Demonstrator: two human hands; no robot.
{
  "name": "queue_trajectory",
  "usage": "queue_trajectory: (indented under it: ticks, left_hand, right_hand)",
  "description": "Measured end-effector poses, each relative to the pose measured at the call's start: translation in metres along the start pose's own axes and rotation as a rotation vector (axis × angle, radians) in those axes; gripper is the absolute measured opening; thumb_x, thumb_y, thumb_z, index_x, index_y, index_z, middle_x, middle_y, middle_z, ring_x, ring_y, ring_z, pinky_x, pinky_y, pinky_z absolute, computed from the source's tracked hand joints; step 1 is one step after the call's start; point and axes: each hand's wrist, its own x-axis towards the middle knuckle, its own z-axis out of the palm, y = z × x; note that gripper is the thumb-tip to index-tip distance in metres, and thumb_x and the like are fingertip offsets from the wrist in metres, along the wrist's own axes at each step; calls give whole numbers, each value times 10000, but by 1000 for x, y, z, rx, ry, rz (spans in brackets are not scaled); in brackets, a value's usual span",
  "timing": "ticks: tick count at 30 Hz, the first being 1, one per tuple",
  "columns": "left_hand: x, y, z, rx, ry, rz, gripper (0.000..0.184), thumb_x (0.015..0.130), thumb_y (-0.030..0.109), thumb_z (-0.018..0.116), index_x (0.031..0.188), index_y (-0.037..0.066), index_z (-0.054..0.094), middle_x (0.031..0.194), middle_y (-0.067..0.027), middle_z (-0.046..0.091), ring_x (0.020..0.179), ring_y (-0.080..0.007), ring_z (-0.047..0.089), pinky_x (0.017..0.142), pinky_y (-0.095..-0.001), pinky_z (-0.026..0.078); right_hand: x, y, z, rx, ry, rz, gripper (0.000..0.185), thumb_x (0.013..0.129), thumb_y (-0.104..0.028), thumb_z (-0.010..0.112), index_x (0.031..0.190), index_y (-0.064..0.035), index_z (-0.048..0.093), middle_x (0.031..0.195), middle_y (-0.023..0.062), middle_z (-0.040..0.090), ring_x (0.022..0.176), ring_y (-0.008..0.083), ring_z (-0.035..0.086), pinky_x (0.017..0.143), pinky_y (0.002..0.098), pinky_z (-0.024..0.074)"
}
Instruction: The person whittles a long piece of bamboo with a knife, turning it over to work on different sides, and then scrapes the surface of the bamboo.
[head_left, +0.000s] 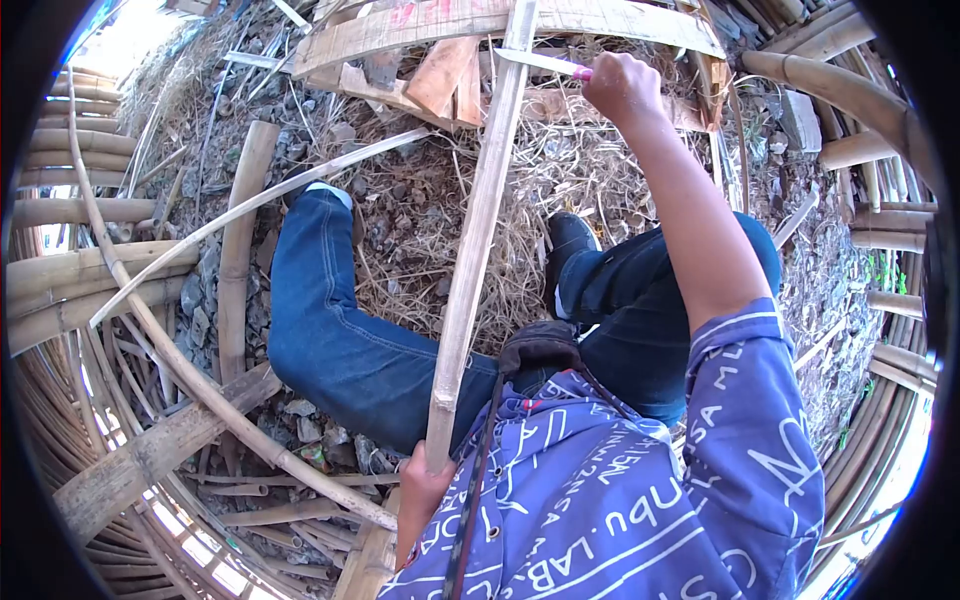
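A long split bamboo strip (480, 215) runs from the wearer's waist up to a wooden frame (400, 38), its far part lying over the frame. My left hand (427, 480) is wrapped round the strip's near end, beside the shirt. At the upper right, my right hand (622, 88) is closed round the pinkish handle of a knife (540, 63). The knife's blade lies across the far part of the strip, touching or just above it. Both legs are bent, one on each side of the strip.
Bamboo poles (95, 275) are stacked along the left, and more poles (850, 85) stand at the right. A thin curved pole (200, 385) crosses the lower left, near a thick wooden beam (150, 455). Dry shavings (420, 230) and stones cover the ground.
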Motion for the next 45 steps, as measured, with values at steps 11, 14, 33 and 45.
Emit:
queue_trajectory:
  ticks: [11, 14, 33, 45]
  left_hand:
    - [-46, -59, -3, 163, -41, 7, 319, 691, 166, 707, 929, -5, 580, 732, -238, 613, 737, -432, 613, 625, -455, 477]
    - [-42, -53, -13, 174, 59, 77, 270, 662, 142, 707, 837, -17, 575, 651, -210, 604, 644, -408, 620, 554, -445, 482]
    - [40, 28, -29, 224, 212, 176, 219, 722, 163, 687, 699, 29, 516, 526, -193, 550, 524, -379, 596, 461, -433, 481]
    - [40, 24, -22, 204, 221, 154, 279, 744, 206, 730, 730, 12, 530, 578, -201, 575, 569, -382, 611, 476, -407, 475]
  right_hand:
    - [10, 9, -9, 149, 56, 119, 365, 853, -365, 518, 793, -50, 694, 753, 189, 660, 753, 345, 657, 703, 433, 512]
    - [-1, 6, -31, 228, 104, 118, 368, 862, -347, 500, 772, -43, 688, 708, 192, 648, 725, 347, 655, 686, 430, 510]
    - [-173, -117, 1, 717, -123, -290, 198, 744, -216, 618, 613, -67, 613, 573, 145, 589, 563, 336, 607, 537, 430, 491]
    - [-198, -130, 7, 531, -191, -541, 200, 736, -208, 622, 614, -58, 568, 592, 134, 593, 562, 310, 611, 527, 421, 483]
